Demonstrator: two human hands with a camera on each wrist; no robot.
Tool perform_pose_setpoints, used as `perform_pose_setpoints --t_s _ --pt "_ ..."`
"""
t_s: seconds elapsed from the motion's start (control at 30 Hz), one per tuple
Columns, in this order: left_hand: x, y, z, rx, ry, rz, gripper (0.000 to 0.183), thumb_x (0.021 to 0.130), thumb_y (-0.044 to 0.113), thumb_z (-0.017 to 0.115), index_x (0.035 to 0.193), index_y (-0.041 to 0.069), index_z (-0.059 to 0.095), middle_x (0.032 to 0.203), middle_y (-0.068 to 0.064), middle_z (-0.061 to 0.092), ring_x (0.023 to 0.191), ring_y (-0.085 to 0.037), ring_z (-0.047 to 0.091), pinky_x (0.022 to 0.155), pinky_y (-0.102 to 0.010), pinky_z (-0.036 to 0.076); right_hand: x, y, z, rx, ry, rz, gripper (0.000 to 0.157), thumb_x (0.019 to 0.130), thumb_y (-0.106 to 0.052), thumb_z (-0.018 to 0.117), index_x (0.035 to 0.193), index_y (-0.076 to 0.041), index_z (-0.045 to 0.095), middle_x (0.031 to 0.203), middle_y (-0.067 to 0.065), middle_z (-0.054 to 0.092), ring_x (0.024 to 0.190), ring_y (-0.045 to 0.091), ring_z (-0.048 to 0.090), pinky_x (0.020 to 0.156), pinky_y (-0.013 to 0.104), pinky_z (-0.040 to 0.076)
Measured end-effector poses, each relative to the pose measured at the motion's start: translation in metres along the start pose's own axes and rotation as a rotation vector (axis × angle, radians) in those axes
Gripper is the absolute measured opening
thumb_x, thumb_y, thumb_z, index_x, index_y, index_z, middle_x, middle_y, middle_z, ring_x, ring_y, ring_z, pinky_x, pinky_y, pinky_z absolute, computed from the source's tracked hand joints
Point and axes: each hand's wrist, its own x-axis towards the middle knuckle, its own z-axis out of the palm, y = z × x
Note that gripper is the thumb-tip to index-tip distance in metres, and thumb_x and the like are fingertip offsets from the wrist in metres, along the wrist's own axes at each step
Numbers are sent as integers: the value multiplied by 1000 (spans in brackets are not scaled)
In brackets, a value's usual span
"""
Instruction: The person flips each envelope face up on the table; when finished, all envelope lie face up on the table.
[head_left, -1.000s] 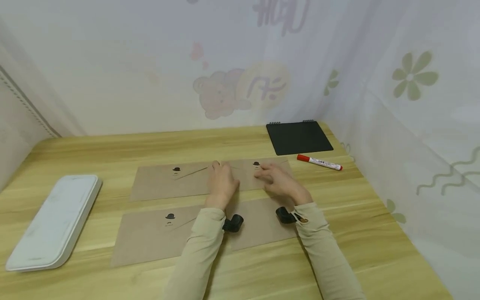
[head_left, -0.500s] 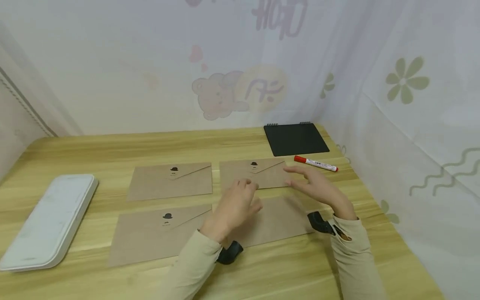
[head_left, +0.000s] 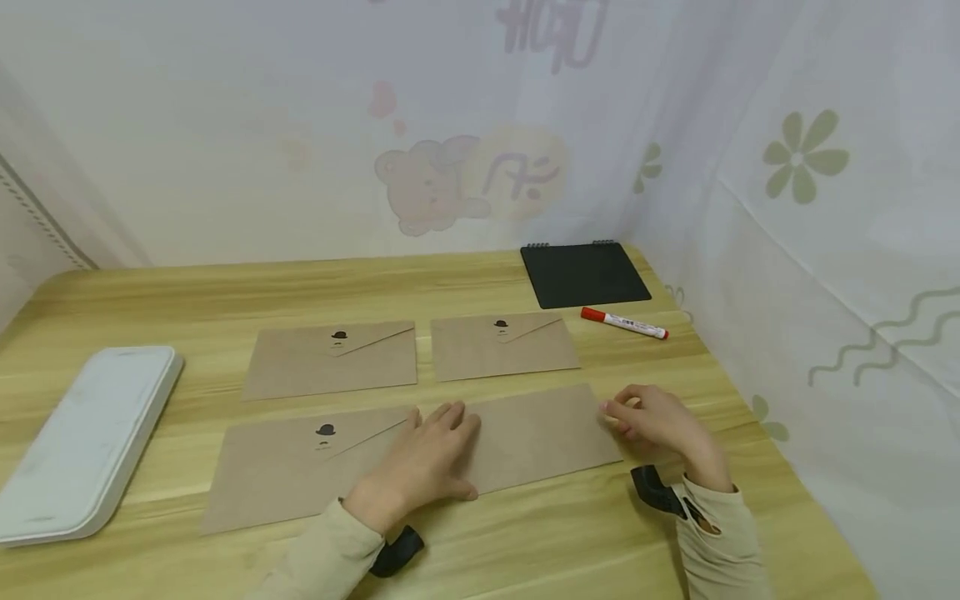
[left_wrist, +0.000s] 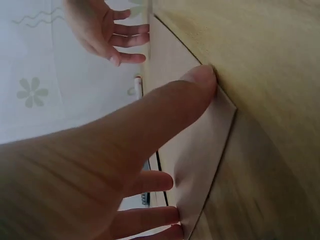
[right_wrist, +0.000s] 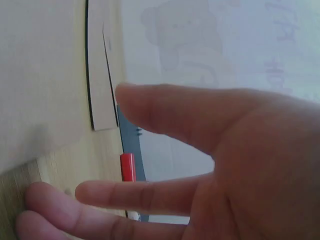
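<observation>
A plain brown envelope lies at the front right, with no print visible on its upper face. My left hand rests over its left end, thumb on the near edge and fingers spread, as the left wrist view shows on the envelope. Just off its right edge is my right hand, fingers loosely bent around nothing; the right wrist view has a gap between them and the envelope. Three more envelopes show flaps and a printed hat: front left, back left and back right.
Behind the envelopes at the right lie a red-capped marker and a black spiral-bound pad. A thick white slab stands on the left of the wooden table. Patterned curtains enclose the back and sides.
Both hands have come off the back-right envelope and moved nearer. The left now rests on the front-right envelope's left end; the right has shifted rightward to beside its right edge.
</observation>
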Motion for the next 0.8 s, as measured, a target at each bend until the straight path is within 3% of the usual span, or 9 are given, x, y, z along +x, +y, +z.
perform_pose_setpoints --t_s 0.17,0.3,0.47,0.57,0.8 --pt "1 2 1 10 -20 -25 82 63 37 84 128 2 49 136 -25 41 126 -40 37 96 -67 23 1 -2 5 47 2 40 43 94 -35 52 106 5 57 75 6 66 64 18 61 51 32 47" --pt "2 3 2 -5 -30 -30 80 63 36 84 128 5 52 136 -26 40 126 -41 36 96 -67 22 3 2 7 41 14 18 38 95 -34 51 95 3 60 71 4 63 61 16 58 49 29 42" --pt "3 4 2 -27 -34 -38 75 63 35 83 128 8 56 138 -27 38 127 -42 34 96 -68 21 7 5 7 35 41 -86 31 95 -29 52 85 -2 62 65 3 54 59 16 48 52 29 38" --pt "3 4 2 -30 -27 -41 74 64 35 83 128 9 56 138 -27 38 127 -42 34 95 -68 22 6 5 6 47 119 -152 28 95 -28 53 84 -5 63 67 2 52 62 17 47 55 30 40" --pt "3 4 4 -74 -26 -47 69 65 31 84 126 10 59 139 -28 36 128 -43 32 94 -70 22 -5 -7 4 233 221 -330 28 97 -22 51 108 1 63 96 12 60 79 18 54 64 31 50"
